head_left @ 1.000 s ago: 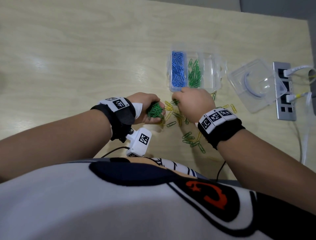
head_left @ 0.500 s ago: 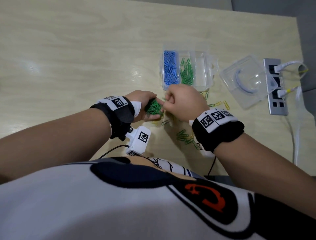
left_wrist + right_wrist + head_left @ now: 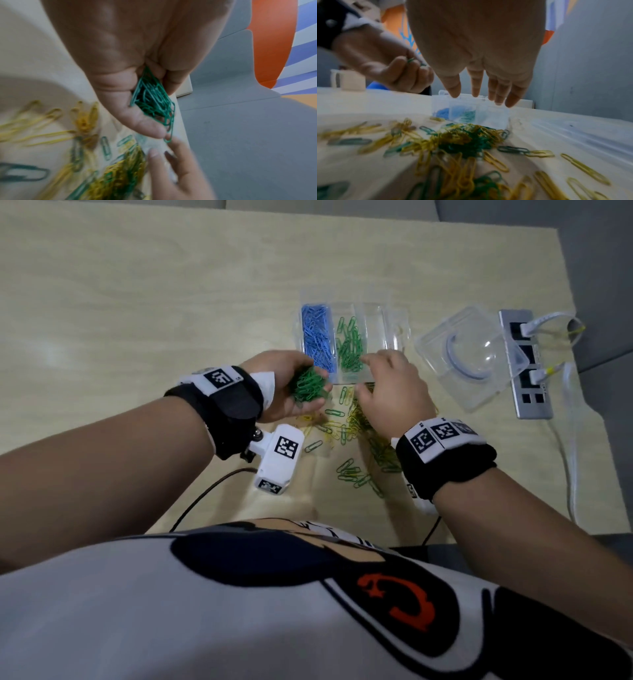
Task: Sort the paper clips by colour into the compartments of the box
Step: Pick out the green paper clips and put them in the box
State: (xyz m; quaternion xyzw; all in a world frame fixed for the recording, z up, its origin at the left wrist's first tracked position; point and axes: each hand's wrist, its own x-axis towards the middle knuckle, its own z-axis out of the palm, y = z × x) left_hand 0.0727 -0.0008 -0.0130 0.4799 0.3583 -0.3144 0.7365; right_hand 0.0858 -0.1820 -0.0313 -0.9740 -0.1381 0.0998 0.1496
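Note:
A clear box (image 3: 394, 318) stands on the table, with blue clips (image 3: 317, 337) in its left compartment, green clips (image 3: 349, 345) in the middle one and a bare right one. My left hand (image 3: 294, 392) grips a bunch of green clips (image 3: 310, 381) just left of the box's front corner; the bunch (image 3: 154, 100) sits between thumb and fingers. My right hand (image 3: 368, 374) hovers at the box's front edge with straight fingers (image 3: 476, 88) and holds nothing. Below both hands lies a mixed pile of yellow and green clips (image 3: 356, 433), also in the right wrist view (image 3: 462, 142).
A clear lid (image 3: 472, 357) lies right of the box. Beyond it a grey power strip (image 3: 524, 364) with white cables (image 3: 572, 440) sits near the table's right edge. A dark cable (image 3: 205, 498) runs off the near edge.
My right hand has left the green bunch and moved up and right to the box's front edge, fingers now straight. The left hand has kept its bunch and shifted slightly towards the box.

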